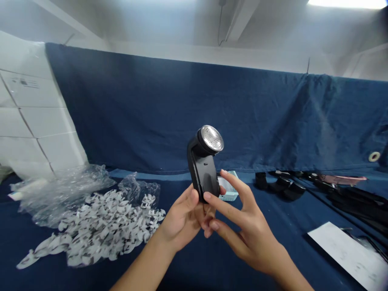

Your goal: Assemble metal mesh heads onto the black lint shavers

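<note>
A black lint shaver (203,165) with a round silver mesh head stands upright in front of me, above the table. My left hand (183,218) grips its lower end, thumb against the side of the body. My right hand (242,220) is beside it with fingers stretched out, the index fingertip touching the shaver's lower body. A small light-blue basket (229,192) sits on the table just behind the hands, partly hidden.
A heap of small white cut-out pieces (97,224) and crumpled clear plastic bags (60,192) lie at left. White boxes (27,109) stack at far left. Black parts (281,186) and a white sheet (348,252) lie at right. Blue cloth (169,113) covers table and backdrop.
</note>
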A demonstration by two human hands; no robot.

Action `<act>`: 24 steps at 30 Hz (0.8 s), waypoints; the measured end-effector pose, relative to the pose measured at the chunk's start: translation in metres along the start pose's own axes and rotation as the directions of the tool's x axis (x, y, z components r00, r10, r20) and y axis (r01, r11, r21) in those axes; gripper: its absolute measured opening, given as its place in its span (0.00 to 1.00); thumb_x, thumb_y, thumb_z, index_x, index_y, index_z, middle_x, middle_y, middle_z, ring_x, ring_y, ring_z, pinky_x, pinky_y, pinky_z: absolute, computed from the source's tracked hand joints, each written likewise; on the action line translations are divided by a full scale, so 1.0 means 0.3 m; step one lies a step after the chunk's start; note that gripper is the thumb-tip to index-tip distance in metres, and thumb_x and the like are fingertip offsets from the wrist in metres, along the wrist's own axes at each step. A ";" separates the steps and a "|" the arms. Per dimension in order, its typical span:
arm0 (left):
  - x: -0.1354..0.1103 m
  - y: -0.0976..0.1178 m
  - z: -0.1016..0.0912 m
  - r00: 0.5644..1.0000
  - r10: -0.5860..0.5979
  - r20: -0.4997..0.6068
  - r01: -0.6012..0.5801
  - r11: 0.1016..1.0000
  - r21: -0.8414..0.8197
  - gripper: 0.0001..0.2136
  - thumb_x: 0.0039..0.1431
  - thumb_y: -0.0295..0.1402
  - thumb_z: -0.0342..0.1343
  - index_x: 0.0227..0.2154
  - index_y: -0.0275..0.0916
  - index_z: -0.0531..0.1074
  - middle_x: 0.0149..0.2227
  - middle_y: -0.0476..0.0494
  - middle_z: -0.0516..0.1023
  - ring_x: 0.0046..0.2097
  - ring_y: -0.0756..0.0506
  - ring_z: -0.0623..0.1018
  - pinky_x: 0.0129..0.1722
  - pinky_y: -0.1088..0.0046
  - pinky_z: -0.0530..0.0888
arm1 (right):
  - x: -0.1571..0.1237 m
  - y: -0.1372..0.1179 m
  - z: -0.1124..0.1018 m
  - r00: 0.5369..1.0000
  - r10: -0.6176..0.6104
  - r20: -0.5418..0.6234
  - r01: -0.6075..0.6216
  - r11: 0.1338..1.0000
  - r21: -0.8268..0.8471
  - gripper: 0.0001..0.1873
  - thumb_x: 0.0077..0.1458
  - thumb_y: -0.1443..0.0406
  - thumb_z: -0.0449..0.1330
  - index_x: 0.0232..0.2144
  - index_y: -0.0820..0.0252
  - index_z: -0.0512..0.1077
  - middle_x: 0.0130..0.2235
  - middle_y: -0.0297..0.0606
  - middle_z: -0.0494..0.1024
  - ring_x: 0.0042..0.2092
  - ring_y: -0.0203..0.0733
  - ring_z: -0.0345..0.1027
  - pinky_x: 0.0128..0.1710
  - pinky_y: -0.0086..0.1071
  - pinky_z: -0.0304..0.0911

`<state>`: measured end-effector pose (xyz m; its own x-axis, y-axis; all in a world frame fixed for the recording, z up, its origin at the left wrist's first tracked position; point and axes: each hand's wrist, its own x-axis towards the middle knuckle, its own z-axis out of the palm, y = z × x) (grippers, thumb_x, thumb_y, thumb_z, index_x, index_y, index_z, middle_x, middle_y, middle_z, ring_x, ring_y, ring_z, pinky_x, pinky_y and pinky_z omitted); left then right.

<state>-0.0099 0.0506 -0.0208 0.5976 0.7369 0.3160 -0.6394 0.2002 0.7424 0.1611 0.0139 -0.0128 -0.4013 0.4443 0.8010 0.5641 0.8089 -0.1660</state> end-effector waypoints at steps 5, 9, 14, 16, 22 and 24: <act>-0.001 -0.007 0.005 0.998 0.028 0.049 -0.030 0.999 0.036 0.17 0.62 0.42 0.56 0.51 0.43 0.70 0.53 0.39 0.73 0.26 0.54 0.75 0.23 0.77 0.75 | -0.006 -0.007 -0.006 1.000 0.010 -0.011 -0.010 1.000 -0.004 0.28 0.60 0.67 0.59 0.61 0.46 0.62 0.69 0.36 0.42 0.67 0.60 0.43 0.63 0.57 0.51; 0.004 -0.012 0.002 0.996 0.040 0.079 -0.045 0.997 0.055 0.16 0.61 0.41 0.57 0.51 0.44 0.70 0.53 0.40 0.73 0.26 0.54 0.74 0.23 0.78 0.75 | -0.007 -0.011 -0.001 0.998 0.041 -0.041 -0.041 0.999 0.007 0.28 0.60 0.67 0.59 0.61 0.44 0.62 0.69 0.35 0.43 0.67 0.60 0.43 0.63 0.58 0.52; 0.007 -0.021 -0.001 0.993 0.052 0.103 -0.061 0.995 0.081 0.15 0.62 0.39 0.57 0.51 0.44 0.70 0.52 0.40 0.73 0.27 0.54 0.74 0.23 0.79 0.75 | -0.009 -0.012 0.003 0.995 0.060 -0.076 -0.060 0.998 0.000 0.28 0.60 0.65 0.59 0.61 0.43 0.62 0.69 0.35 0.43 0.67 0.62 0.43 0.61 0.59 0.52; 0.006 -0.026 0.001 0.995 0.038 0.091 -0.046 0.995 0.085 0.16 0.61 0.38 0.58 0.51 0.43 0.69 0.51 0.39 0.73 0.26 0.54 0.74 0.23 0.78 0.75 | -0.011 -0.011 0.003 0.995 0.059 -0.084 -0.060 0.998 -0.007 0.30 0.60 0.65 0.59 0.62 0.42 0.60 0.69 0.34 0.42 0.67 0.62 0.43 0.61 0.59 0.52; 0.005 -0.029 0.028 0.998 0.056 -0.003 -0.054 0.978 0.199 0.19 0.57 0.36 0.63 0.51 0.44 0.69 0.38 0.45 0.74 0.25 0.54 0.72 0.24 0.78 0.73 | -0.008 -0.017 0.002 0.985 0.078 -0.152 -0.085 0.996 -0.041 0.31 0.60 0.64 0.59 0.63 0.41 0.58 0.69 0.36 0.42 0.67 0.64 0.42 0.61 0.62 0.50; 0.008 -0.026 0.037 0.996 0.088 -0.005 -0.084 0.961 0.263 0.21 0.56 0.35 0.64 0.52 0.45 0.68 0.36 0.46 0.73 0.25 0.54 0.70 0.25 0.79 0.72 | -0.005 -0.019 0.003 0.979 0.079 -0.190 -0.089 0.995 -0.046 0.30 0.60 0.64 0.59 0.63 0.41 0.59 0.70 0.36 0.41 0.67 0.65 0.40 0.61 0.65 0.47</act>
<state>0.0019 0.0434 -0.0193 0.5364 0.7550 0.3771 -0.5375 -0.0388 0.8424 0.1578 0.0090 -0.0135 -0.2110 0.4250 0.8802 0.6298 0.7478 -0.2101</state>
